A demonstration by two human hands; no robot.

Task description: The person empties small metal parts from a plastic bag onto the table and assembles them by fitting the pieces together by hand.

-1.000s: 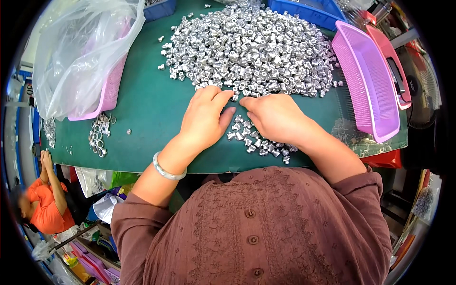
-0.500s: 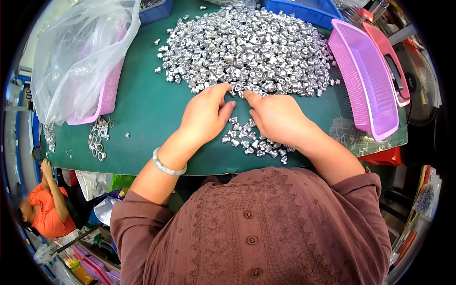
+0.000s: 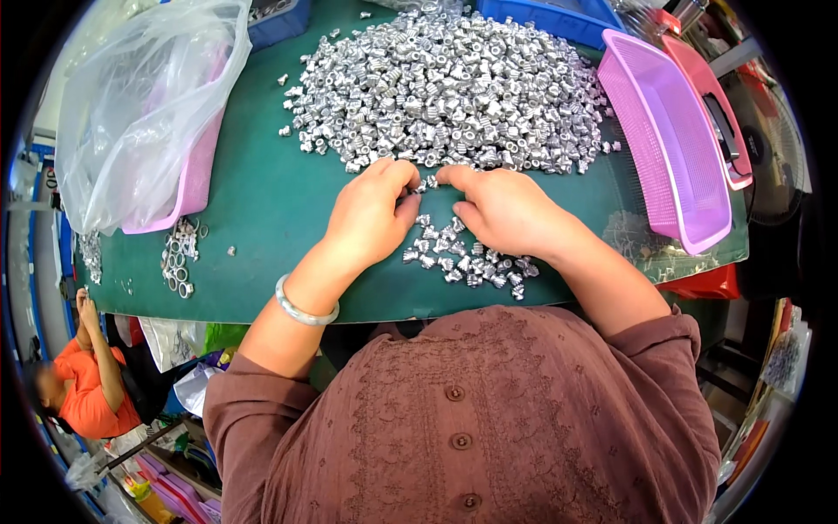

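Observation:
Small ribbed silver metal fittings lie in a large heap [image 3: 454, 87] on the green tabletop [image 3: 253, 175]. My left hand [image 3: 371, 211] rests just in front of the heap, its fingers bent and its thumb apart from the index finger. Opposite it, my right hand [image 3: 508, 210] has its index finger stretched out and its thumb held away. A few loose fittings [image 3: 426, 183] lie between the two index fingertips, touched by them and not gripped. Closer to my body, partly beside the right wrist, is a smaller scattered group of fittings [image 3: 471, 260]. The curled lower fingers of both hands are hidden.
A pink basket [image 3: 196, 179] under a clear plastic bag [image 3: 144, 113] stands at left, near some loose rings [image 3: 179, 262]. At right is a purple basket [image 3: 672, 148]. Blue trays [image 3: 559, 26] stand at the back. Another person in orange [image 3: 92, 389] sits at far left.
Both hands have come slightly back from the heap's front edge toward me. A few fittings now show between the fingertips, drawn away from the heap.

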